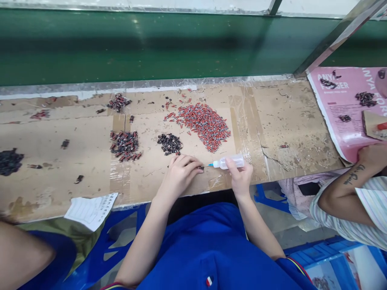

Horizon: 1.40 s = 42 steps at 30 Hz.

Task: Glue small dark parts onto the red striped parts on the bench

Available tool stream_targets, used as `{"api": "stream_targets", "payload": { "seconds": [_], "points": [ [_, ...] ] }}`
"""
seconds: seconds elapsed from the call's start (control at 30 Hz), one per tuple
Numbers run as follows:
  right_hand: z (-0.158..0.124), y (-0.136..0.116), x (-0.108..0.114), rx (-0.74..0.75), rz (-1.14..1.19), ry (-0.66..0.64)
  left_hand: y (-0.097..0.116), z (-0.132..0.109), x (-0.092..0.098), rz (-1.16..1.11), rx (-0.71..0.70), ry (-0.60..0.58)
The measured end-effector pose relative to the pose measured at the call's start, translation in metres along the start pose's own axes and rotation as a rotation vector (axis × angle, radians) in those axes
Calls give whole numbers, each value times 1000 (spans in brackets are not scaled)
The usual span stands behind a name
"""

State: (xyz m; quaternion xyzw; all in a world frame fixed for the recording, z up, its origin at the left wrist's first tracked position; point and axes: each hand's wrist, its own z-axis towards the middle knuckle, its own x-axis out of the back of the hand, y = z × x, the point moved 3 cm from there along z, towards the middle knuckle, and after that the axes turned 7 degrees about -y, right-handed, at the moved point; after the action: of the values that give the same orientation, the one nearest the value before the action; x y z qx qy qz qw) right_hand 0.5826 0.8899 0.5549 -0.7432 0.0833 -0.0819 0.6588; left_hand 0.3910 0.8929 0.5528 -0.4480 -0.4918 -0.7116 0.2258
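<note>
My right hand (240, 174) grips a small clear squeeze bottle (231, 162) laid sideways, its blue nozzle pointing left. My left hand (180, 173) pinches a tiny dark part (200, 167) against the cardboard-covered bench (90, 153), right at the nozzle tip. Just beyond my hands lie a large heap of red-and-grey small parts (205, 124), a small pile of dark parts (169, 143) and a mixed red-and-dark pile (125, 145).
Another small pile (118, 102) sits farther back, and a dark heap (9, 160) at the left edge. A printed paper slip (90, 209) hangs off the front edge. A co-worker's tattooed arm (350, 181) rests at the right by a pink sheet (347, 108). Another person's arm (24, 253) shows at lower left.
</note>
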Motion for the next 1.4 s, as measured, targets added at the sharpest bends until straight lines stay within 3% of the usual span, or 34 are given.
{"api": "stream_targets", "payload": {
  "seconds": [0.3, 0.77, 1.4],
  "points": [
    [-4, 3, -5, 34, -89, -24, -4, -4, 4, -112, -7, 93],
    [-4, 5, -9, 23, -156, -38, -5, -2, 6, -151, 29, 46],
    [-4, 5, -8, 31, -167, -45, -5, -2, 5, -145, 59, 79]
  ]
}}
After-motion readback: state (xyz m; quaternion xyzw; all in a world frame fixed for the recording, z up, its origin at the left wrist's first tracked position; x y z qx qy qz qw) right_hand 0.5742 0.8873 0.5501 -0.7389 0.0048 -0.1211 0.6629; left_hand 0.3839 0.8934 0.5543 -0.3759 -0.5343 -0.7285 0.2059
